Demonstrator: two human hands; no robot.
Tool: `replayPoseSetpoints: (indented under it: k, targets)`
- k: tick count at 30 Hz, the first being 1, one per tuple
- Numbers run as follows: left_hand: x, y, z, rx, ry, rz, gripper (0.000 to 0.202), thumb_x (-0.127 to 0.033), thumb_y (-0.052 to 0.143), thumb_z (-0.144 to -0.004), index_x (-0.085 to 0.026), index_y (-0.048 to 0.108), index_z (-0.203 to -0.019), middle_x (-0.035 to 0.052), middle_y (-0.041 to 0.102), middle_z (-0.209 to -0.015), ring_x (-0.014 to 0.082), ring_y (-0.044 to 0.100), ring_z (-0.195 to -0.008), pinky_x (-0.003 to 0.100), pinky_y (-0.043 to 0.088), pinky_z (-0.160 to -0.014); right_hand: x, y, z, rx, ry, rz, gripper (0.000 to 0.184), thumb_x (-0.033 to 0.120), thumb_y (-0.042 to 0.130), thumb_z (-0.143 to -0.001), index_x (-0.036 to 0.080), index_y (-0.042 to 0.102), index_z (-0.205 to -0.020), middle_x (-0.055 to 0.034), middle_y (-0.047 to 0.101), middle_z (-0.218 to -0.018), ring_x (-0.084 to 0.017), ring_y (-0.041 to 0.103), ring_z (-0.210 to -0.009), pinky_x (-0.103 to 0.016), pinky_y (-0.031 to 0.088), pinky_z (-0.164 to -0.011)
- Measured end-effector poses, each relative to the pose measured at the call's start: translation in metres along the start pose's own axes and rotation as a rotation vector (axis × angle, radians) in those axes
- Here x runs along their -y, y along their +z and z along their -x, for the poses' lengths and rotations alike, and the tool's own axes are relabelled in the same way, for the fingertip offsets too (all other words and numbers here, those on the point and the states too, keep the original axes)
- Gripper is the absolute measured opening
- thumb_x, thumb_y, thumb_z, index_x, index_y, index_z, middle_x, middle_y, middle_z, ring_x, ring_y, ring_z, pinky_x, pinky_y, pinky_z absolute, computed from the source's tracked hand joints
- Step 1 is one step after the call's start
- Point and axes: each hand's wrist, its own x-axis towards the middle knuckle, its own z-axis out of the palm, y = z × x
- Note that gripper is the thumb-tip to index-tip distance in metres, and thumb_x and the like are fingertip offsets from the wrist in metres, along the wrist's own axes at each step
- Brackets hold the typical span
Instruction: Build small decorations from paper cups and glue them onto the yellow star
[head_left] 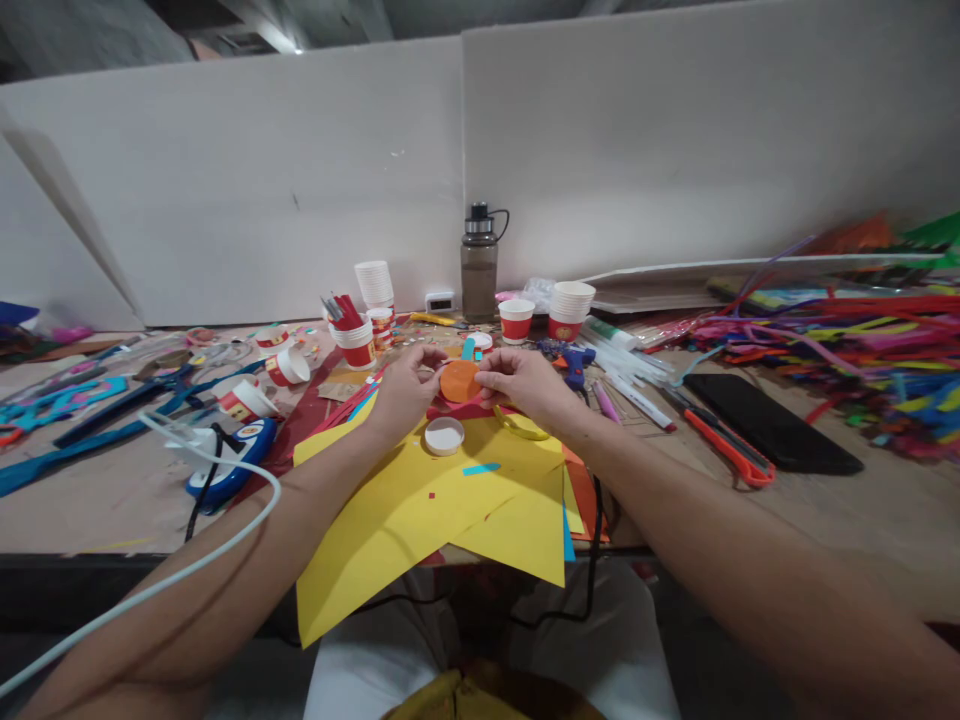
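Note:
An orange paper disc [459, 382] is held up between my two hands above the far part of the yellow sheets. My left hand [409, 388] pinches its left edge, and my right hand [523, 386] grips its right edge. Just below the disc, a white round lid [444, 437] rests on the yellow paper [420, 500]. A small blue paper strip [481, 469] lies on the same paper. Under my right hand is a yellow curved piece [523, 428], partly hidden.
Paper cups [516, 321], a water bottle [479, 262] and a blue glue gun [577, 365] stand or lie behind my hands. To the right are a red utility knife [731, 448], a black phone [772, 422] and colourful pipe cleaners [832, 350]. A white cable [247, 465] crosses my left forearm.

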Motion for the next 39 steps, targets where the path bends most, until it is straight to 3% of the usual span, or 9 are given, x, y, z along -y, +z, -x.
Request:
replayPoseSetpoints:
  k: [6,13,23,28,39]
  targets:
    - [-0.003,0.003,0.001,0.137,-0.097,0.267,0.033,-0.039,0.067,-0.077,-0.014,0.059,-0.097,0.0068,0.067,-0.092,0.0163,0.066,-0.07,0.033,0.06,-0.062,0.0,-0.001,-0.001,-0.06,-0.011,-0.015,0.007,0.018,0.068,-0.071,0.015,0.062,-0.071,0.0008,0.063,-0.057,-0.01,0.061,-0.05,-0.021,0.053,-0.052]
    - [-0.001,0.003,0.003,0.2,-0.107,0.482,0.03,-0.035,0.068,-0.077,-0.013,0.062,-0.097,0.0068,0.069,-0.094,0.017,0.067,-0.078,0.031,0.059,-0.066,0.002,-0.002,-0.001,-0.104,-0.043,0.009,0.011,0.02,0.07,-0.07,0.016,0.059,-0.07,0.0018,0.06,-0.056,-0.01,0.058,-0.05,-0.023,0.054,-0.053]
    - [0.01,0.005,0.003,0.275,-0.046,0.485,0.04,-0.039,0.063,-0.082,-0.019,0.062,-0.116,0.0075,0.068,-0.111,0.0193,0.066,-0.091,0.039,0.054,-0.087,0.001,-0.001,0.003,-0.158,-0.189,0.111,0.007,0.02,0.063,-0.074,0.018,0.057,-0.073,0.0015,0.061,-0.064,-0.012,0.063,-0.056,-0.023,0.055,-0.053]
    - [0.015,0.006,0.002,0.224,-0.003,0.395,0.042,-0.043,0.06,-0.083,-0.021,0.061,-0.119,0.0071,0.064,-0.119,0.0179,0.065,-0.092,0.036,0.054,-0.085,0.002,0.001,0.005,-0.155,-0.209,0.102,0.006,0.021,0.063,-0.075,0.019,0.057,-0.076,0.0014,0.061,-0.066,-0.013,0.065,-0.059,-0.024,0.057,-0.057]
    - [0.013,0.008,0.004,0.226,-0.019,0.453,0.039,-0.042,0.06,-0.084,-0.02,0.061,-0.116,0.0066,0.066,-0.112,0.0164,0.065,-0.089,0.033,0.054,-0.083,0.0,0.002,0.007,-0.158,-0.247,0.122,0.002,0.018,0.06,-0.077,0.018,0.058,-0.078,0.0,0.062,-0.069,-0.014,0.066,-0.063,-0.026,0.058,-0.06]
